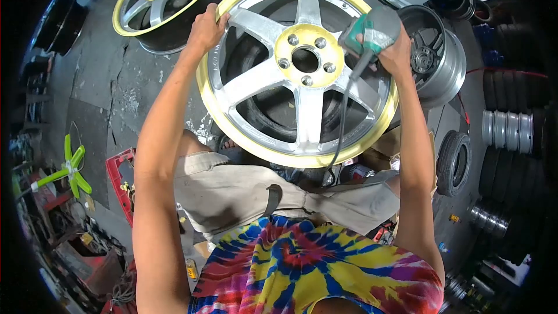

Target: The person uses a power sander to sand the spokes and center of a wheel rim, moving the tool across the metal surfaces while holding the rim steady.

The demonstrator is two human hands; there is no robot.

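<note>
A silver alloy wheel rim (310,117) with a yellow lip and yellow hub face fills the middle of the view in front of my lap. My left hand (207,29) is closed on its upper left edge, fingers over the lip. In my right hand (396,52) is a green and grey corded power sander (372,30), held at the upper right of the wheel, over a spoke and the lip. Whether its pad touches the metal is hidden. The dark cord (344,104) hangs down across the wheel to my lap. A tyre (256,113) shows beneath, between the spokes.
Another yellow-lipped wheel (157,6) stands at the upper left. A bare silver wheel (447,72) lies to the right, near a small tyre (453,163). Stacked rims (507,131) line the right side. A green fan (72,168) and a red crate (119,180) are at left.
</note>
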